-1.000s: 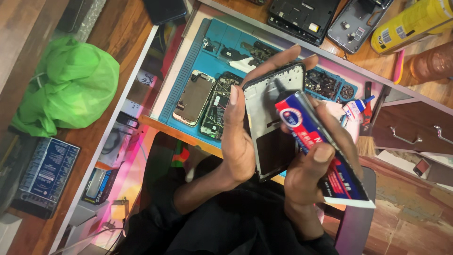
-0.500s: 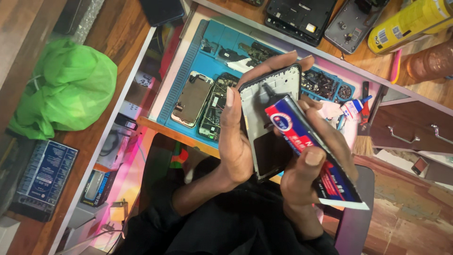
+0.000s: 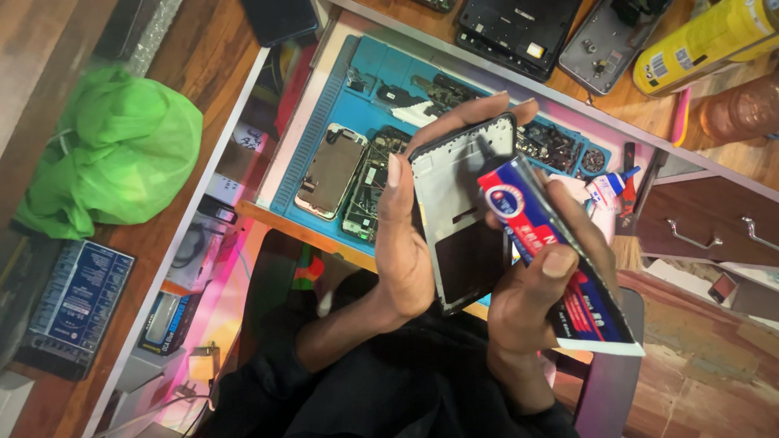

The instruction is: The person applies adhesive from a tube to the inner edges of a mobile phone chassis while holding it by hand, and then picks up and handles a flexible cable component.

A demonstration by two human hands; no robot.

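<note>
My left hand (image 3: pixel 406 243) grips an opened phone frame (image 3: pixel 466 219), dark-rimmed with a pale inner plate, held upright over my lap. My right hand (image 3: pixel 535 300) squeezes a blue, red and white glue tube (image 3: pixel 560 268). The tube's black nozzle touches the upper inside edge of the frame. Below both hands lies a blue repair mat (image 3: pixel 381 89) carrying two opened phones (image 3: pixel 333 170) and small parts.
A green plastic bag (image 3: pixel 105 154) sits on the wooden surface at left. A yellow can (image 3: pixel 706 36) and dismantled devices (image 3: pixel 519 24) lie along the top. A small glue bottle (image 3: pixel 608 186) rests right of the mat. Drawers (image 3: pixel 714 231) stand at right, boxes (image 3: pixel 73 300) at lower left.
The glue tube has slid along the phone frame, its nozzle now nearer the frame's upper edge. My left hand keeps its hold on the frame.
</note>
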